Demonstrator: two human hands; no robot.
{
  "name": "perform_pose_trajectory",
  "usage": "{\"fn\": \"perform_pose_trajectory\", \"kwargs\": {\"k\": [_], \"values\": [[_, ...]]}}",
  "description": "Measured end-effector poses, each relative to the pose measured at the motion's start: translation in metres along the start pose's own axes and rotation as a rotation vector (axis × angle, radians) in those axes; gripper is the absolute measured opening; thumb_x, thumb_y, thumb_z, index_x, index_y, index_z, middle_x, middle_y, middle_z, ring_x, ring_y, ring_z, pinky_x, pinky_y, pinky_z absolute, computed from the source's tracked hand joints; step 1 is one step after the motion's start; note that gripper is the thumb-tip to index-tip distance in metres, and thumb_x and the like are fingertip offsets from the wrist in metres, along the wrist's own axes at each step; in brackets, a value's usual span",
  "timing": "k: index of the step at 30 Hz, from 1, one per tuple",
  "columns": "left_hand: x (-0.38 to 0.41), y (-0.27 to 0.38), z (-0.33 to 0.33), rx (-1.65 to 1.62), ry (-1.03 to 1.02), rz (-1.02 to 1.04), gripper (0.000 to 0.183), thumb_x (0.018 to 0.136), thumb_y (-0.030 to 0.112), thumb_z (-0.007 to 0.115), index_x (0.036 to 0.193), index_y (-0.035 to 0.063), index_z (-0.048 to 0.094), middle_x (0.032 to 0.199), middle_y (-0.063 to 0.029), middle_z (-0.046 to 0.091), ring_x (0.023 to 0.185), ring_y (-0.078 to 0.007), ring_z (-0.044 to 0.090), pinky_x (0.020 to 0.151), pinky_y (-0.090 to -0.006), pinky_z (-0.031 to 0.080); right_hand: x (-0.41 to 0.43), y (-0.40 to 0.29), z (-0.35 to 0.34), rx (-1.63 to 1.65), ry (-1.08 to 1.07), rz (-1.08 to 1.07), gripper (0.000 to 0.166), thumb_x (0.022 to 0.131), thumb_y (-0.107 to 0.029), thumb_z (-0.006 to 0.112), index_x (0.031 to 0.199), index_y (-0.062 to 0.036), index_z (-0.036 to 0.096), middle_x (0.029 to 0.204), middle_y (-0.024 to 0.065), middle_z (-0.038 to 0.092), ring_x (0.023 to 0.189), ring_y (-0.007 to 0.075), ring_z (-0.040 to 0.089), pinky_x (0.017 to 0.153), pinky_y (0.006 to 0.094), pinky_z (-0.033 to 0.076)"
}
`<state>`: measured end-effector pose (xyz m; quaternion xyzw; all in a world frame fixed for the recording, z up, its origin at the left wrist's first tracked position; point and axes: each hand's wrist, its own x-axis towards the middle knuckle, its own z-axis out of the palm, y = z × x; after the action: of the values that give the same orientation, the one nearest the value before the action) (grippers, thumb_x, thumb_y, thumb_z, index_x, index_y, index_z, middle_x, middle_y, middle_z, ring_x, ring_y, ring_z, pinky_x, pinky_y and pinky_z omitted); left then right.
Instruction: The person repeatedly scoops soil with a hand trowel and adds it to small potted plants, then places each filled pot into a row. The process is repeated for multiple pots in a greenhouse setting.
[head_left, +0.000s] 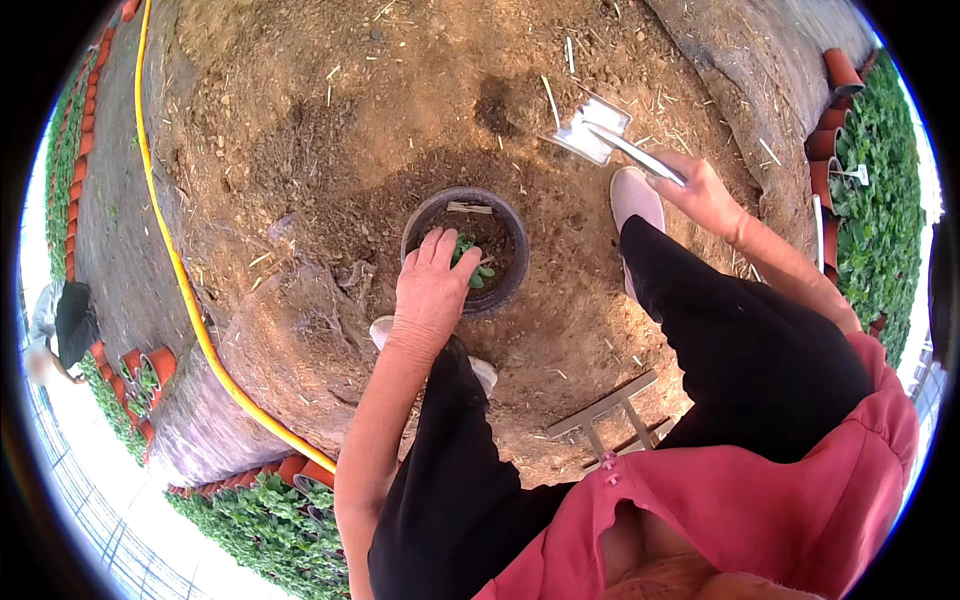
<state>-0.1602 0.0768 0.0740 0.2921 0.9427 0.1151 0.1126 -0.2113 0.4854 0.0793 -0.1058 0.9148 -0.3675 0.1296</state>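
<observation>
A dark round plant pot stands on the bare soil between my feet. Inside it is a small green seedling, its leaves showing between and beside the thumb and fingers of my left hand. That hand reaches over the pot's near left rim and takes hold of the plant; the fingertips are partly hidden. Soil and a pale flat strip are also in the pot. To the right, my right hand grips the handle of a shiny metal hand trowel, whose broad blade is above the ground, beyond my right shoe.
A yellow hose curves down the left side. Rows of terracotta pots with leafy plants line the left, right and lower left. A low wooden stool is beneath me. Another person bends at the far left.
</observation>
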Motion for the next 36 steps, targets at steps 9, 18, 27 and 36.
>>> {"fn": "perform_pose_trajectory", "kwargs": {"k": [9,18,27,36], "values": [[-0.008,0.005,-0.017,-0.122,0.041,-0.06,0.055,0.074,0.008,0.075,0.126,0.0158,0.061,0.135,-0.0139,0.053,0.123,-0.032,0.053,0.097,-0.0414,0.049,-0.019,-0.063,0.009,-0.138,-0.109,-0.131,0.039,0.083,-0.012,0.068,0.121,-0.0102,0.063,0.094,0.0179,0.068,0.082,0.0376,0.066,0.072,0.042,0.055],[-0.051,-0.001,-0.004,-0.877,0.257,-0.699,0.047,0.1,0.019,0.057,0.142,0.0027,0.042,0.13,-0.0167,0.058,0.107,-0.022,0.064,0.088,-0.0352,0.054,-0.015,-0.009,0.015,0.286,-0.169,0.504,0.034,0.092,-0.021,0.064,0.119,-0.0007,0.061,0.075,0.0026,0.06,0.06,0.0115,0.056,0.052,0.0282,0.045],[-0.046,0.007,0.024,-1.473,-0.01,-0.767,0.056,0.092,0.001,0.051,0.145,0.0062,0.036,0.11,-0.0117,0.067,0.091,-0.0167,0.07,0.072,-0.0313,0.058,0.033,0.009,0.046,0.609,-0.28,0.666,0.028,0.092,-0.024,0.063,0.112,-0.0041,0.06,0.062,-0.006,0.04,0.047,0.0048,0.033,0.04,0.0245,0.024],[-0.018,-0.022,-0.039,-0.634,0.052,-0.611,0.057,0.096,0.011,0.058,0.149,0.0129,0.038,0.109,-0.017,0.07,0.099,-0.0257,0.069,0.086,-0.0346,0.054,0.022,-0.002,0.038,0.637,-0.232,0.675,0.035,0.093,-0.021,0.066,0.123,-0.0032,0.061,0.061,-0.0075,0.043,0.048,0.0035,0.035,0.042,0.0225,0.026]]}}
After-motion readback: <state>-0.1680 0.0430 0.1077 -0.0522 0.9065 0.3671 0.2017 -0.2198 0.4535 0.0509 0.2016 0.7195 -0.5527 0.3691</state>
